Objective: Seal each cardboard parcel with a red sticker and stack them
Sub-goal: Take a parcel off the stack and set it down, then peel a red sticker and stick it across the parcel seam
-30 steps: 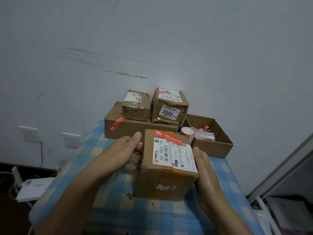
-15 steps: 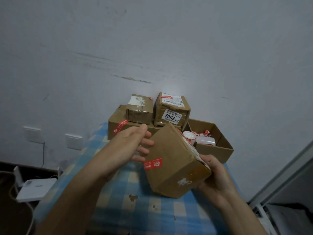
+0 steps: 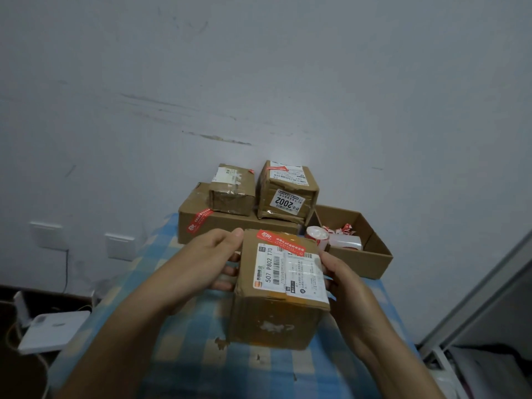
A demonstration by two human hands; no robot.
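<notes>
Both left hand point(image 3: 211, 259) and right hand point(image 3: 347, 286) clasp the parcel point(image 3: 273, 321), fingers curled.

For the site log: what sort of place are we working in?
Probably a room at home, not a depot: a blue checked tablecloth, a scuffed white wall with socket plates, and only a few stacked parcels.

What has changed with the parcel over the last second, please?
The parcel, tilted half a second ago, is turned back label-up. The left hand, then resting open on it, grips its left side again; the right hand still holds its right side. The stack behind and the open box stayed put.
</notes>
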